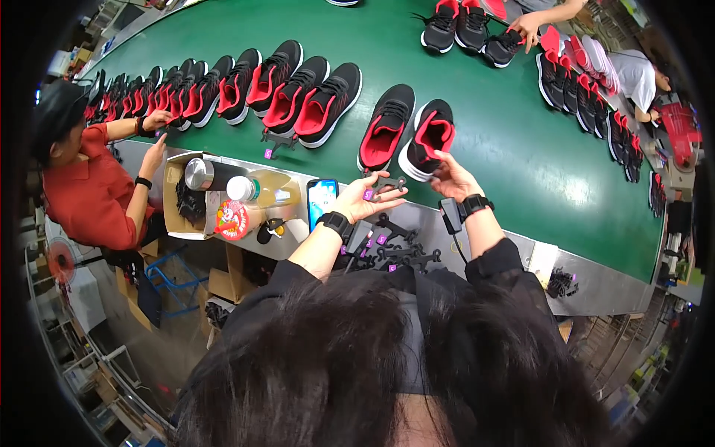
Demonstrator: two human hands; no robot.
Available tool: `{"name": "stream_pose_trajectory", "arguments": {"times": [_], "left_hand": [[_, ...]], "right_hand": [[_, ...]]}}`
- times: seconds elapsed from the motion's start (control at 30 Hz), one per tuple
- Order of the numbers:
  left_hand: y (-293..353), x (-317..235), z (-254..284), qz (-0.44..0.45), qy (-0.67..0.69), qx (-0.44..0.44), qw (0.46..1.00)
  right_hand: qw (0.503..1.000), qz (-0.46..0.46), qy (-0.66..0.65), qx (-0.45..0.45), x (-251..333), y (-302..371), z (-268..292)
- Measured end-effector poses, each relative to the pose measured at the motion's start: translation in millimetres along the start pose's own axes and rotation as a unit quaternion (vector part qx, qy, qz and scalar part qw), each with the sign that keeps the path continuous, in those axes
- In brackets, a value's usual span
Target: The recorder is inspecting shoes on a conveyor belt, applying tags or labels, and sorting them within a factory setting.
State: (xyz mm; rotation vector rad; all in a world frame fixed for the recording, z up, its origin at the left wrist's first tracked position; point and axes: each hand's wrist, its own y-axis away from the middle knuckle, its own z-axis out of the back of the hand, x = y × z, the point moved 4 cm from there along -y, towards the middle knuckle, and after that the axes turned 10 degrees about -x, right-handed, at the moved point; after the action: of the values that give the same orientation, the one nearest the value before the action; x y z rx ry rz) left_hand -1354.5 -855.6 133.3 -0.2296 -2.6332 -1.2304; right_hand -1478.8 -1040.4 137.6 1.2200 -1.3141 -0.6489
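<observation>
Holding a black hanger point(390, 184) loosely, the left hand point(370, 198) is turned palm up, its fingers spread with the hanger between them and a purple tag point(369, 194) hanging near the palm. The right hand point(456, 181) grasps the right shoe point(434, 123) at its heel, thumb against the red collar; the grip of its other fingers is partly hidden. That shoe tilts on the green belt point(484, 112), its white sole showing on the left, while the left shoe point(393, 112) stands just beside it, toe pointing away. Both wrists wear black bands. Below the hands, a heap of hangers point(406, 257) lies on the metal ledge point(477, 257). Leftward, a row of shoes point(279, 82) runs along the belt, black with red linings, one hanger point(281, 141) at its near end. On the ledge to the left are a lit phone point(322, 201), a capped bottle point(277, 189), a cup point(232, 220), a thermos point(208, 175) and an open box point(173, 216). A co-worker in red point(97, 186) has both hands near the row. Across the belt, another person's hand point(527, 27) touches a shoe point(503, 48), and more shoes point(588, 93) line the far right side.
</observation>
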Motion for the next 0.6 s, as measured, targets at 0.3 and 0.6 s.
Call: {"name": "stream_pose_trajectory", "arguments": {"times": [0.3, 0.6], "left_hand": [[-9.2, 1.2, -9.4, -0.087, 0.035, -0.002, 0.996], [-6.5, -2.2, -4.4, -0.119, 0.026, -0.023, 0.992]], "right_hand": [[0.810, 0.545, 0.198, -0.088, -17.5, 73.8, -13.3], [0.818, 0.498, 0.163, -0.238, -37.1, 56.3, -12.7]]}}
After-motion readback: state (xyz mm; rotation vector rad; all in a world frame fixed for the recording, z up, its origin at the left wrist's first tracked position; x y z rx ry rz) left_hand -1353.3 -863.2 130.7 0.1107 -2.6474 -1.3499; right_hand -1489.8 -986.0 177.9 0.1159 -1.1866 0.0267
